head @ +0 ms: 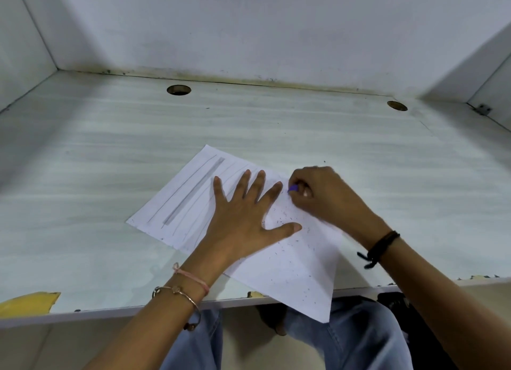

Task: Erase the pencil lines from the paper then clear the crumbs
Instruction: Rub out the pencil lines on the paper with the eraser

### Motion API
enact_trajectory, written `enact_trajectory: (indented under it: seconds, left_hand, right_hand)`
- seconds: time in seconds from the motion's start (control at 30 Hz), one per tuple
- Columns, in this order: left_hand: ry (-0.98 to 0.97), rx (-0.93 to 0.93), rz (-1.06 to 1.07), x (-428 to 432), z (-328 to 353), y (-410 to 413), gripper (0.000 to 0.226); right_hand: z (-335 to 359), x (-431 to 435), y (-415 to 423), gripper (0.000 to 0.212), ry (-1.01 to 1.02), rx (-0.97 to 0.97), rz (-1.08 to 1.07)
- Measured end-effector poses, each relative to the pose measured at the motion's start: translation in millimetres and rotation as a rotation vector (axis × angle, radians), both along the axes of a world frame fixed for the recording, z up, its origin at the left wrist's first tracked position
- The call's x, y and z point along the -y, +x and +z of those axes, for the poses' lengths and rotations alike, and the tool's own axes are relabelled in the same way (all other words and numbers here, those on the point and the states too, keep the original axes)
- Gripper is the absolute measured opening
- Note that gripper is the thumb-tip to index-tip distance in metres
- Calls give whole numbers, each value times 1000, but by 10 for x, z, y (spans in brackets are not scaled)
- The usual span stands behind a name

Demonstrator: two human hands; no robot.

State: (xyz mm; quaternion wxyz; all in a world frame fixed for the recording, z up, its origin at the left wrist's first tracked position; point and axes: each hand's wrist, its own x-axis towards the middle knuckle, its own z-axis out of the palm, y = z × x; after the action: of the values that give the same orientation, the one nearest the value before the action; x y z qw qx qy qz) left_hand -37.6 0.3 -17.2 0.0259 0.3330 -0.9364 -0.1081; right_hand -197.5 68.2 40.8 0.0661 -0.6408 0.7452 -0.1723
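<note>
Right fingers [304, 188] curled tight, pinching a small purple eraser [293, 188]. Its tip is down on the paper [290, 273] near the far edge. Most of the eraser is hidden inside the right hand [329, 195], so I can't read its shape.

Left fingers [244, 181] spread wide and flat, with the thumb out to the side. The left hand [246, 217] presses on mid-sheet just beside the eraser. My read: it pins the paper so rubbing won't drag or crease it.

Paper lies skewed on the bench [110, 148], with its near corner hanging past the front edge. That corner is unsupported, so the flat palm matters.

Pencil lines [193, 190] remain on the left part: one broad grey band and several thin strokes. Some run under the left hand. The right part looks bare of lines, so I judge the erasing about half done.

Crumbs [287, 217] are scattered dark over the right part and down to the overhanging corner. Clearing not yet begun.

Risk: sweeping toward the overhang would send crumbs onto the lap below.
</note>
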Motion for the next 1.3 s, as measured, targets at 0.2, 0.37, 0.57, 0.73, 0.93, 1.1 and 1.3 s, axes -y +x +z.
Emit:
enact_trajectory:
  seconds: [0.2, 0.37, 0.57, 0.73, 0.93, 1.1, 1.3]
  left_hand:
    - [-4, -11, -3, 5, -11, 9, 96]
    - [11, 8, 2, -13, 18, 4, 94]
    - [12, 16, 0, -13, 32, 19, 93]
    - [16, 3, 4, -24, 24, 15, 94]
    - [15, 12, -2, -10, 36, 27, 92]
    - [25, -7, 9, -20, 20, 19, 94]
    - [17, 18, -1, -9, 39, 24, 95]
  right_hand:
    - [53, 33, -229, 4, -37, 6, -83]
    - [-7, -60, 66, 6, -1, 145, 53]
    - [60, 78, -414, 7, -42, 86, -209]
    - [3, -80, 67, 3, -27, 149, 76]
    - [31, 26, -454, 6, -16, 86, -211]
    - [8, -86, -20, 4, -50, 148, 62]
    - [-36, 35, -438, 8, -44, 76, -162]
